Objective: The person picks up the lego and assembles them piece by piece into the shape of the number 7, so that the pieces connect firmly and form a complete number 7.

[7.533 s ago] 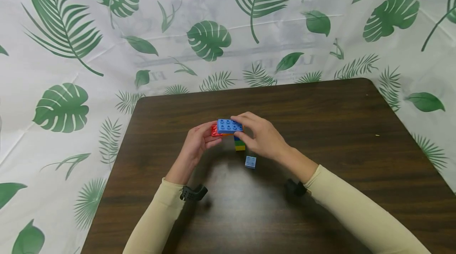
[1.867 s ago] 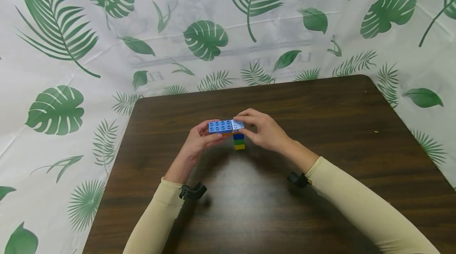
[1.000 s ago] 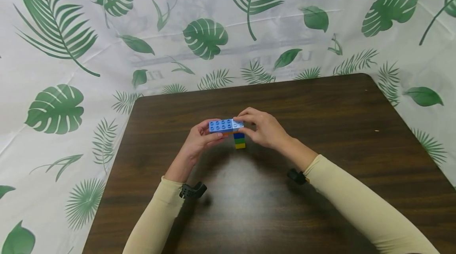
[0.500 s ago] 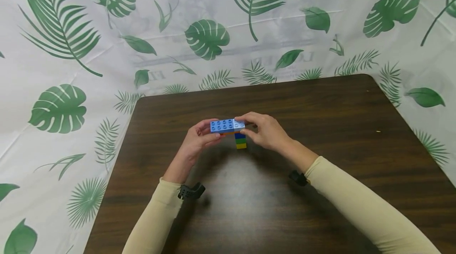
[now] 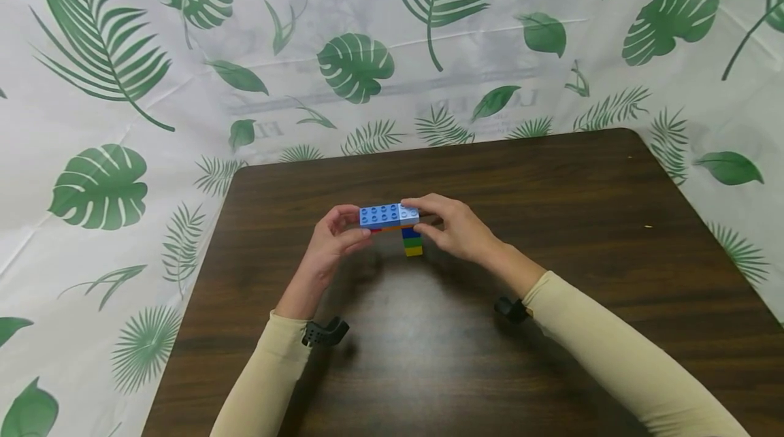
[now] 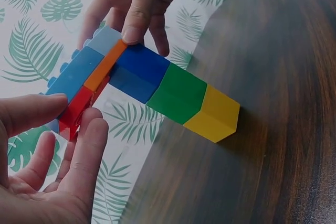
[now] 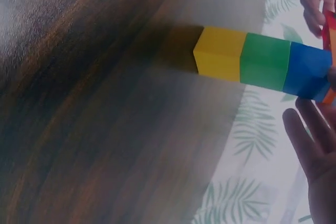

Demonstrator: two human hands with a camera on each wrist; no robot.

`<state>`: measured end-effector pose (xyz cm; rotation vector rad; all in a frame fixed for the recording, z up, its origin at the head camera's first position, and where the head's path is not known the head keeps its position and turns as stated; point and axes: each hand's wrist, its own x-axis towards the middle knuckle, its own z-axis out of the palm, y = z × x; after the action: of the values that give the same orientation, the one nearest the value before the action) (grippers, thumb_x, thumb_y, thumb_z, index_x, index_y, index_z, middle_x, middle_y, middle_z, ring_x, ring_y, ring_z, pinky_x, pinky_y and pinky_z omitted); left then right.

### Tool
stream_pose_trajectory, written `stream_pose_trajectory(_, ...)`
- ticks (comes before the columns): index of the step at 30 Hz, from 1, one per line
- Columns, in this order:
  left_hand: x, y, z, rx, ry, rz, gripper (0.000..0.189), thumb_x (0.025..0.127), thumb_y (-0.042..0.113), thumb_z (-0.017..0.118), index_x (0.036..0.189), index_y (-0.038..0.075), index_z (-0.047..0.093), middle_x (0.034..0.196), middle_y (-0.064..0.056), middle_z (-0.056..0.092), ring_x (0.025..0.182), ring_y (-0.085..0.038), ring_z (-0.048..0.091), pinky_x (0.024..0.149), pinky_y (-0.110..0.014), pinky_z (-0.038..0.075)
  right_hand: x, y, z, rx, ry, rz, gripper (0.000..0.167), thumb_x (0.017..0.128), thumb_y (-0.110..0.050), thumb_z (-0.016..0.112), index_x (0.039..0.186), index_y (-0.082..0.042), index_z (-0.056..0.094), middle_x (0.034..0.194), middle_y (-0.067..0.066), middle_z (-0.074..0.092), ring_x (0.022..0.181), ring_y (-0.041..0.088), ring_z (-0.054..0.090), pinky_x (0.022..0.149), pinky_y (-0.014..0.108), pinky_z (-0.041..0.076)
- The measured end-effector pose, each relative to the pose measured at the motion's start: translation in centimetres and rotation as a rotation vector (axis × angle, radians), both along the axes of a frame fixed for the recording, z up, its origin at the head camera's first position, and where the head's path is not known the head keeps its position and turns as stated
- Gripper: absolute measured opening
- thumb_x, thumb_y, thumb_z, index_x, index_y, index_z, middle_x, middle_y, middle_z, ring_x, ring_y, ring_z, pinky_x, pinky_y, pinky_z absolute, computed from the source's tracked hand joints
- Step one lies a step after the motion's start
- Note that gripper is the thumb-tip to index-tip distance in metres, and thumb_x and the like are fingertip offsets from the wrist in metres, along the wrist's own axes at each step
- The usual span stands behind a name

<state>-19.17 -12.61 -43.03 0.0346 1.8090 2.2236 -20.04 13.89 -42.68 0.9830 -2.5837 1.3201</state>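
Note:
A column of yellow [image 6: 214, 114], green [image 6: 178, 90] and dark blue bricks [image 6: 142, 72] stands upright on the table. On top, an orange brick [image 6: 105, 66] and a red brick [image 6: 79, 107] reach out leftward under a long blue brick [image 5: 380, 217], with a small light blue brick [image 5: 410, 216] at its right end. My right hand [image 5: 459, 229] pinches the light blue brick between thumb and fingers. Around the overhanging left end, my left hand [image 5: 324, 236] holds the bricks, thumb in front and fingers behind and below. Its exact contact is partly hidden.
The dark wooden table [image 5: 551, 219] has a far edge against a white sheet printed with green leaves [image 5: 355, 69]. A tiny pale speck [image 5: 648, 227] lies to the right. Black wrist devices [image 5: 324, 333] sit at both cuffs.
The small light blue brick, first lying on the table, now sits beside the long blue brick on top. Since half a second ago, my left hand has shifted slightly left; the right hand stays.

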Motion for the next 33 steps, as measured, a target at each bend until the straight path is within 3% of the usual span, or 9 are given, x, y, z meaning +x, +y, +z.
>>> stream_pose_trajectory(3,0.0,0.1,0.2,-0.004,-0.005,-0.002,0.034,0.088,-0.001,0.070,0.118,0.004,0.053,0.120,-0.014,0.052,0.100,-0.025,0.065,0.086,-0.039,0.055,-0.2,0.1,-0.2,-0.026,-0.025,0.002,0.055,0.088,-0.004,0.072,0.139,-0.017,0.056,0.125,0.004,0.059,0.106,0.020,0.062,0.085,0.044,0.055)
stream_pose_trajectory(10,-0.3,0.2,0.6,-0.046,-0.020,-0.020,0.034,0.092,0.014,0.071,0.119,0.003,0.055,0.119,-0.017,0.058,0.096,-0.027,0.069,0.086,-0.039,0.055,-0.2,0.3,-0.2,-0.049,-0.109,-0.088,0.058,0.090,-0.009,0.072,0.143,-0.017,0.050,0.134,0.008,0.058,0.101,0.023,0.067,0.085,0.037,0.056)
stream_pose_trajectory(18,-0.8,0.8,-0.3,-0.064,-0.069,-0.039,0.033,0.095,0.021,0.067,0.121,0.004,0.056,0.114,-0.017,0.063,0.093,-0.030,0.070,0.082,-0.040,0.056,-0.5,0.7,-0.4,-0.140,-0.225,-0.226,0.036,0.090,-0.013,0.072,0.125,-0.009,0.062,0.117,0.008,0.065,0.090,0.020,0.070,0.077,0.033,0.058)
stream_pose_trajectory(23,-1.0,1.5,-1.0,-0.069,-0.115,-0.041,0.036,0.097,0.021,0.064,0.126,0.003,0.055,0.121,-0.021,0.060,0.090,-0.027,0.071,0.081,-0.041,0.056,-0.4,1.0,-0.9,-0.110,-0.298,-0.290,0.034,0.092,-0.017,0.071,0.123,-0.008,0.062,0.116,0.008,0.064,0.092,0.022,0.067,0.078,0.034,0.057)
stream_pose_trajectory(27,-1.0,2.0,-1.5,-0.091,-0.135,-0.061,0.039,0.098,0.023,0.062,0.130,0.002,0.053,0.129,-0.026,0.055,0.092,-0.028,0.071,0.083,-0.043,0.055,-0.5,1.4,-1.4,-0.075,-0.296,-0.325,0.034,0.091,-0.016,0.071,0.124,-0.007,0.063,0.114,0.009,0.064,0.098,0.024,0.063,0.085,0.037,0.055)
stream_pose_trajectory(33,-1.0,2.4,-2.0,-0.109,-0.160,-0.081,0.036,0.100,0.020,0.059,0.132,0.003,0.054,0.131,-0.023,0.055,0.092,-0.026,0.071,0.081,-0.041,0.056,-0.4,1.9,-2.2,-0.034,-0.303,-0.342,0.035,0.092,-0.017,0.070,0.125,-0.005,0.064,0.114,0.011,0.066,0.099,0.026,0.062,0.088,0.040,0.054)
